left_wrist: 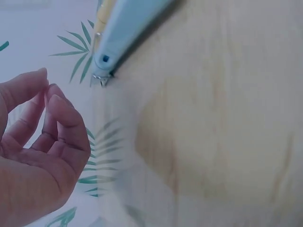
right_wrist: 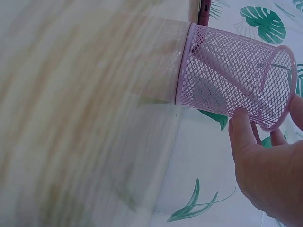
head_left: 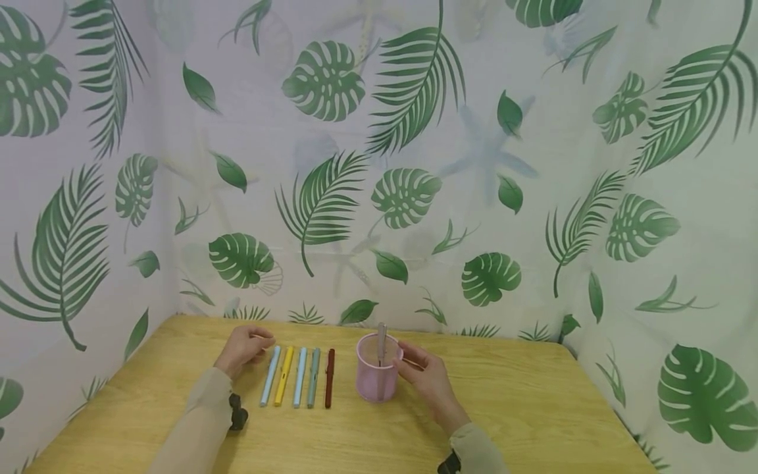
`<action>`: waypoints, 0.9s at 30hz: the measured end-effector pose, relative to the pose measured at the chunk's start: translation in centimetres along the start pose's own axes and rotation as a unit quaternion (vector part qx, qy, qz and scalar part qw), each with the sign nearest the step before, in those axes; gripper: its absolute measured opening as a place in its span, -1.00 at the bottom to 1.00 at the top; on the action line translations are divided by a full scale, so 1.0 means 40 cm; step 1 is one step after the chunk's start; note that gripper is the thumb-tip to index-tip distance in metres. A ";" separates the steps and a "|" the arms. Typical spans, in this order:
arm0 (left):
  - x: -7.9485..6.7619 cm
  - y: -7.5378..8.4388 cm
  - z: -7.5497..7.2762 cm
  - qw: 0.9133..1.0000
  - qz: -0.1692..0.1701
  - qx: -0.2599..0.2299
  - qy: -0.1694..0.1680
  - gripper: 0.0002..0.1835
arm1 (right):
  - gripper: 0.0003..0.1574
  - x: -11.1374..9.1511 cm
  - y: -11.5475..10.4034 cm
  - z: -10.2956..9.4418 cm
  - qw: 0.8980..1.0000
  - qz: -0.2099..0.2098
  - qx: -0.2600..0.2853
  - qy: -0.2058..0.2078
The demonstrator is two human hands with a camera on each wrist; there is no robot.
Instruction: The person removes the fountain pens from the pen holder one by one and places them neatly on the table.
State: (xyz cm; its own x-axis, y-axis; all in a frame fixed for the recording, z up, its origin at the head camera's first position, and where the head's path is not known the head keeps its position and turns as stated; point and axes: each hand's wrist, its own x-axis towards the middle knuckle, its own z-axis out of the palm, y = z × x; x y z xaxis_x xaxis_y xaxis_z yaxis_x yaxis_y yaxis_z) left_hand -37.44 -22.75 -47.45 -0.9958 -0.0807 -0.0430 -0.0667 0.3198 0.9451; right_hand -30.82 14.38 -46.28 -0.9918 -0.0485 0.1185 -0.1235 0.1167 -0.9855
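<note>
My left hand (head_left: 244, 347) rests beside a row of pens at the left, its fingers loosely bent and nothing held. In the left wrist view, thumb and fingertips come together in the air, near the end of a light blue pen (left_wrist: 128, 33). That pen (head_left: 270, 375) is nearest, followed by a yellow pen (head_left: 284, 375), another light blue pen (head_left: 300, 377), a grey-green pen (head_left: 314, 377) and a dark red pen (head_left: 329, 378). My right hand (head_left: 428, 378) touches the right side and rim of a pink mesh pen cup (right_wrist: 227, 71). One grey pen (head_left: 381, 339) stands in the cup.
The wooden table (head_left: 503, 421) runs back to a white curtain (head_left: 414, 276) printed with green leaves, which also hangs at both sides. A dark wrist device (head_left: 238, 413) sits at the left sleeve, another (head_left: 450, 463) at the right.
</note>
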 end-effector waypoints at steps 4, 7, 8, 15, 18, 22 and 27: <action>-0.010 0.013 0.008 1.000 0.005 0.014 0.014 -0.79 | -0.40 -0.001 -0.004 -0.001 1.000 0.001 0.001 -0.005; -0.016 0.025 0.015 1.000 0.007 0.015 0.019 -0.79 | -0.40 0.004 0.002 -0.001 1.000 0.001 0.002 -0.005; -0.017 0.027 0.016 1.000 0.009 0.012 0.019 -0.79 | -0.39 0.011 0.014 -0.002 1.000 0.001 0.001 -0.003; -0.023 0.042 0.041 1.000 0.004 -0.001 0.018 -0.78 | -0.39 0.012 0.011 -0.004 1.000 -0.003 0.006 -0.006; -0.029 0.053 0.056 1.000 0.002 -0.009 0.013 -0.77 | -0.39 0.012 0.008 -0.004 1.000 -0.007 0.007 -0.008; -0.037 0.069 0.076 1.000 -0.002 -0.021 0.013 -0.78 | -0.38 0.006 0.005 -0.003 1.000 -0.011 -0.003 -0.005; -0.046 0.087 0.107 0.999 0.006 -0.051 0.012 -0.76 | -0.37 0.002 0.002 -0.001 1.000 -0.001 -0.003 0.002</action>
State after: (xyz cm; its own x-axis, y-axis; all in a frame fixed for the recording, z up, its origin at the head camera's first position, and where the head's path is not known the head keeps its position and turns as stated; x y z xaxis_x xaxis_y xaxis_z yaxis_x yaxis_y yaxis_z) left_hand -36.09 -17.45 -45.48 -0.9946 -0.1011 -0.0255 -0.0476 0.2235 0.9735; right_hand -30.91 14.42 -46.35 -0.9916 -0.0447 0.1215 -0.1261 0.1225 -0.9844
